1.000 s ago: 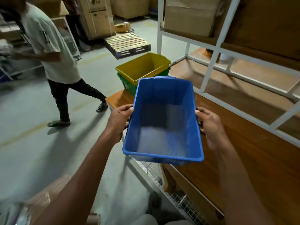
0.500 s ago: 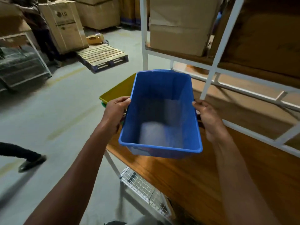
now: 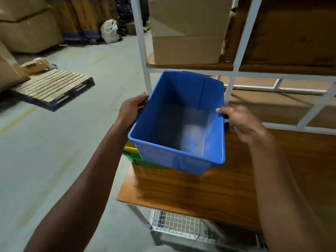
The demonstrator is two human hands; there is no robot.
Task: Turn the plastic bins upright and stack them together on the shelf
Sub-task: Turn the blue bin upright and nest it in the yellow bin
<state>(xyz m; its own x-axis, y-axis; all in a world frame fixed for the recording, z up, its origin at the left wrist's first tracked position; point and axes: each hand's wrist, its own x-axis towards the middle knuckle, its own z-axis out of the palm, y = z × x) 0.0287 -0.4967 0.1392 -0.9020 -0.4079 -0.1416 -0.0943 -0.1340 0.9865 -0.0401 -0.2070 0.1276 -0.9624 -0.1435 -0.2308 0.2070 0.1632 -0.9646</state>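
An empty blue plastic bin (image 3: 179,122) is upright at the left end of the wooden shelf (image 3: 209,193). My left hand (image 3: 131,110) grips its left rim and my right hand (image 3: 240,120) grips its right rim. The blue bin sits over a yellow bin (image 3: 130,147) and a green bin (image 3: 143,161); only slivers of those two show under its left and near side. Whether the blue bin rests fully inside them I cannot tell.
White metal shelf posts (image 3: 142,51) rise just behind the bin. A cardboard box (image 3: 187,33) stands on the upper shelf. A wooden pallet (image 3: 52,88) lies on the concrete floor at left, with large cartons behind. A wire mesh panel (image 3: 174,224) sits below the shelf.
The blue bin has moved forward and down over the yellow and green bins, covering them almost fully. Both hands stayed on its rims. The other person has left the view.
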